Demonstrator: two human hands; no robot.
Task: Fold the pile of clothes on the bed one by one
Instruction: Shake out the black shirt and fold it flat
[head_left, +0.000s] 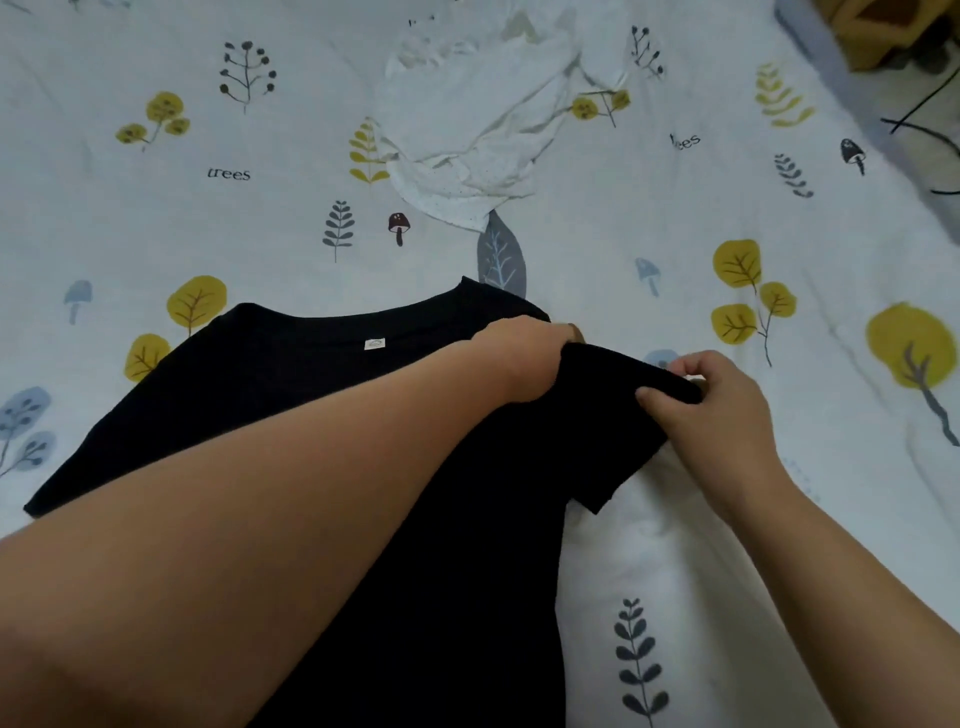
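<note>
— Black T-shirt (291, 395) spread flat on the printed bedsheet (779, 218), neckline away, label showing. Why both hands on one sleeve?

— Probably folding it inward. Left hand (524, 358) curled around the right sleeve (613, 415) near the shoulder, anchoring the crease; right hand (727, 405) pinching the sleeve's hem between thumb and fingers, lifted slightly.

— Anything waiting?

— Crumpled white garment (483, 130) farther up, well apart, not yet folded.
</note>
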